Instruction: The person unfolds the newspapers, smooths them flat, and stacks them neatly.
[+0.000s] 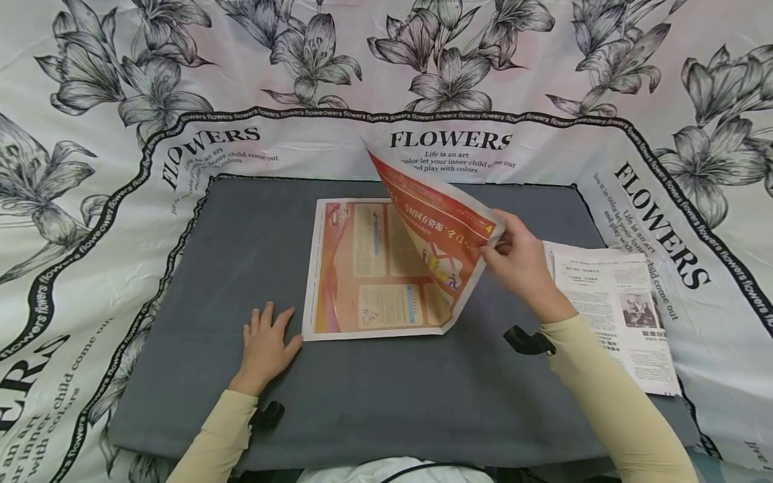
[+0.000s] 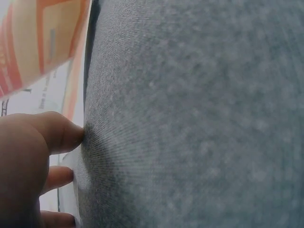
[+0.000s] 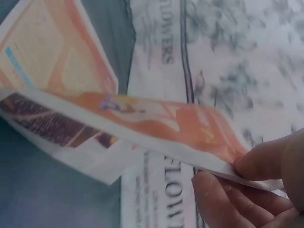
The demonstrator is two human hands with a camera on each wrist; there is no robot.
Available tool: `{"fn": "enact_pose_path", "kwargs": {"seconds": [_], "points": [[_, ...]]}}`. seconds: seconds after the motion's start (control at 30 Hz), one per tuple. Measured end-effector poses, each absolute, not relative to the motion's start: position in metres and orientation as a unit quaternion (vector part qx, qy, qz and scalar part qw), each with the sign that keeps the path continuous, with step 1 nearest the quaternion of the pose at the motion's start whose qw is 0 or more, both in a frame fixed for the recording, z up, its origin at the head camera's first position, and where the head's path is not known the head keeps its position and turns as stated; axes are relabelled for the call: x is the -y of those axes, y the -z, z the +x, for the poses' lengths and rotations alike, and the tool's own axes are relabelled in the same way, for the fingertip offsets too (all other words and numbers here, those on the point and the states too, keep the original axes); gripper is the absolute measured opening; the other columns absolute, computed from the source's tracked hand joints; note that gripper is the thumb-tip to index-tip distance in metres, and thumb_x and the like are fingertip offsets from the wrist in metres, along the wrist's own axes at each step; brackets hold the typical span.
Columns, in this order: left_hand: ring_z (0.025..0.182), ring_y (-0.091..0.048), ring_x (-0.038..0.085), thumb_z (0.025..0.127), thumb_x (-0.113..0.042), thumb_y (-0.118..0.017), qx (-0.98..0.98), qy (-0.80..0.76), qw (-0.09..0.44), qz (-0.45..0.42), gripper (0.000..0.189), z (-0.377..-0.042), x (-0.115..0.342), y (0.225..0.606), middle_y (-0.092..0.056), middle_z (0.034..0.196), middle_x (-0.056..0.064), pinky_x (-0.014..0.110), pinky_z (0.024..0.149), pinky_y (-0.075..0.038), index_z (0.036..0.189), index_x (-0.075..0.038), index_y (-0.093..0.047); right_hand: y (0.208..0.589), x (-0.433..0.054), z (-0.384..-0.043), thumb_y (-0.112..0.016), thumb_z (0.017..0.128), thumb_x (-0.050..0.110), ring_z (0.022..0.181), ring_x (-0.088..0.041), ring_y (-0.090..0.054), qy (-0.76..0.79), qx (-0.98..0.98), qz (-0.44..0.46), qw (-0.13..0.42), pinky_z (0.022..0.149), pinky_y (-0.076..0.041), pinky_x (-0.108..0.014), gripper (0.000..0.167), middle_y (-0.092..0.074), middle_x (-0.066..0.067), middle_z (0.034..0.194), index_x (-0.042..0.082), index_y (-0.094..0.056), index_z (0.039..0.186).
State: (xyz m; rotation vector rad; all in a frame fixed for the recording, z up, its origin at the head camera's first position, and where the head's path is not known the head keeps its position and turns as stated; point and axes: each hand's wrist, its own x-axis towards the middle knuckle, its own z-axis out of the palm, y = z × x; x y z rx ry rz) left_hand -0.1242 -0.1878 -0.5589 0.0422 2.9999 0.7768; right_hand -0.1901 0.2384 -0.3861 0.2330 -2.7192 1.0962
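Observation:
An orange printed newspaper (image 1: 344, 268) lies on the grey cloth in the middle of the head view, its right part lifted and curling over toward the left. My right hand (image 1: 516, 258) pinches the raised edge between thumb and fingers; in the right wrist view the thumb (image 3: 261, 161) presses on top of the sheet and the fingers lie under it. My left hand (image 1: 266, 349) rests on the grey cloth with fingers spread, its thumb close to the paper's lower left corner. In the left wrist view, that thumb (image 2: 61, 133) touches the cloth.
A second newspaper (image 1: 604, 288), in black and white print, lies at the right, partly under the right forearm. The grey cloth (image 1: 374, 402) is bordered by a white tablecloth (image 1: 326, 147) with flower prints and lettering. Black wrist straps (image 1: 528, 341) sit on both wrists.

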Motion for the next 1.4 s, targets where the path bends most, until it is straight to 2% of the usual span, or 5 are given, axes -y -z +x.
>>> {"fn": "enact_pose_path", "kwargs": {"seconds": [0.23, 0.47, 0.87, 1.17, 1.4], "points": [[0.150, -0.015, 0.061, 0.096, -0.027, -0.065, -0.967, -0.251, 0.028, 0.014, 0.059, -0.123, 0.188, 0.559, -0.027, 0.160, 0.036, 0.080, 0.114, -0.015, 0.148, -0.003, -0.050, 0.407, -0.280, -0.175, -0.062, 0.097, 0.005, 0.080, 0.010, -0.065, -0.496, 0.866, -0.030, 0.059, 0.061, -0.060, -0.021, 0.067, -0.065, -0.024, 0.120, 0.007, -0.032, 0.157], [0.150, -0.014, 0.061, 0.097, -0.025, -0.064, -0.966, -0.257, 0.023, 0.014, 0.057, -0.124, 0.188, 0.559, -0.026, 0.160, 0.037, 0.081, 0.113, -0.014, 0.147, -0.002, -0.051, 0.442, -0.310, -0.156, -0.063, 0.094, -0.002, 0.079, 0.005, -0.070, -0.600, 0.787, -0.132, 0.059, 0.062, -0.061, -0.024, 0.069, -0.065, 0.017, 0.096, 0.004, -0.030, 0.154], [0.149, -0.017, 0.062, 0.095, -0.023, -0.065, -0.968, -0.249, 0.018, 0.016, 0.056, -0.125, 0.188, 0.559, -0.028, 0.159, 0.037, 0.082, 0.112, -0.016, 0.145, -0.002, -0.053, 0.500, -0.345, -0.129, -0.061, 0.100, 0.007, 0.072, 0.000, -0.071, -0.637, 0.709, -0.300, 0.027, 0.066, -0.062, -0.026, 0.066, -0.064, 0.017, 0.085, 0.010, -0.025, 0.155], [0.148, -0.017, 0.062, 0.095, -0.024, -0.065, -0.968, -0.250, 0.018, 0.018, 0.056, -0.123, 0.187, 0.558, -0.028, 0.159, 0.037, 0.082, 0.112, -0.017, 0.145, -0.002, -0.052, 0.531, -0.359, -0.129, -0.058, 0.099, 0.000, 0.077, -0.003, -0.072, -0.695, 0.623, -0.360, -0.008, 0.071, -0.063, -0.026, 0.057, -0.061, 0.011, 0.098, 0.015, -0.032, 0.147], [0.150, -0.014, 0.061, 0.096, -0.025, -0.065, -0.967, -0.255, 0.022, 0.015, 0.058, -0.124, 0.187, 0.558, -0.026, 0.160, 0.037, 0.081, 0.113, -0.014, 0.147, -0.002, -0.050, 0.537, -0.359, -0.129, -0.055, 0.100, -0.003, 0.079, 0.000, -0.071, -0.703, 0.613, -0.361, 0.002, 0.073, -0.062, -0.025, 0.067, -0.057, 0.007, 0.109, 0.014, -0.026, 0.158]]}}
